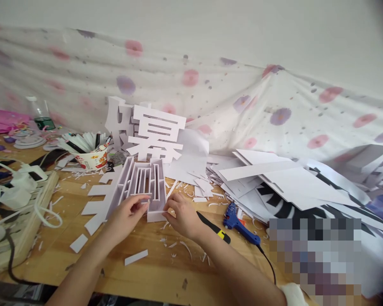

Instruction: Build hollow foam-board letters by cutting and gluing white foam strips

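On the brown wooden table (159, 278), a white, thin-walled board frame (151, 182) looks light, stiff, dentable; I'd hold its outer walls. Left hand (130, 213) and right hand (182, 215) curl half-closed at its near end, grip unclear.

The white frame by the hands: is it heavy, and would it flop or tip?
The white frame is probably light, since its walls look like thin board. Standing upright, they likely keep it fairly stiff, though squeezing might crush them. Lying low and wide on the table, it seems unlikely to tip.
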Tool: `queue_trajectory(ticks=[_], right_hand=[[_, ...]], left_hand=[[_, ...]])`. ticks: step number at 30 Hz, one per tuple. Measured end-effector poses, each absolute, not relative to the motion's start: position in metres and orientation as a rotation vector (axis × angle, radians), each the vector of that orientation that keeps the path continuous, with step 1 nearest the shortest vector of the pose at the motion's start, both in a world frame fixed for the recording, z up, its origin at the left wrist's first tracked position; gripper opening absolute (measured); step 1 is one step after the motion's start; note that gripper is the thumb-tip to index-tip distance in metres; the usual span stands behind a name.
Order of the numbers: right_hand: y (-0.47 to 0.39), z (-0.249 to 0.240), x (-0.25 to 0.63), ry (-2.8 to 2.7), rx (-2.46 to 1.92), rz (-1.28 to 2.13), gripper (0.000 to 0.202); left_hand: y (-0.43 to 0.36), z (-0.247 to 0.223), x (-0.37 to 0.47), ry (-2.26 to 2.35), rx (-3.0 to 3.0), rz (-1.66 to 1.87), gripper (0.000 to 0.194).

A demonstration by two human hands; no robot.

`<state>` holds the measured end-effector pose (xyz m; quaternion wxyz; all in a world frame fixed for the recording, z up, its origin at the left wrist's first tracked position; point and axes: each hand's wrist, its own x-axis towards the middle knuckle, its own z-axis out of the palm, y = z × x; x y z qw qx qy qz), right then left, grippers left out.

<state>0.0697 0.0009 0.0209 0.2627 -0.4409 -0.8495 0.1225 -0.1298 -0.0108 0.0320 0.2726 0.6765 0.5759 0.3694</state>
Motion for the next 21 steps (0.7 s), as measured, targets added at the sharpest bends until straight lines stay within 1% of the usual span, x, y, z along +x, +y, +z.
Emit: queue_trajectory(ticks=[6,14,21], right_hand=[[0.003,0.019,0.07,-2.359,-1.19,0.314,0.006],[0.007,0.002,0.073,-2.282,-1.073,0.312,0.006],[0.006,-0.004,0.07,-2.287,-1.059,0.269,0.007]], left_hand=[[-0.008,0.025,-0.132,1.535,1.933,0.858,0.039],[-0.006,0.025,-0.131,1.549,1.871,0.746,0.043],[-0.006,0.022,-0.131,1.578,1.888,0.744,0.043]])
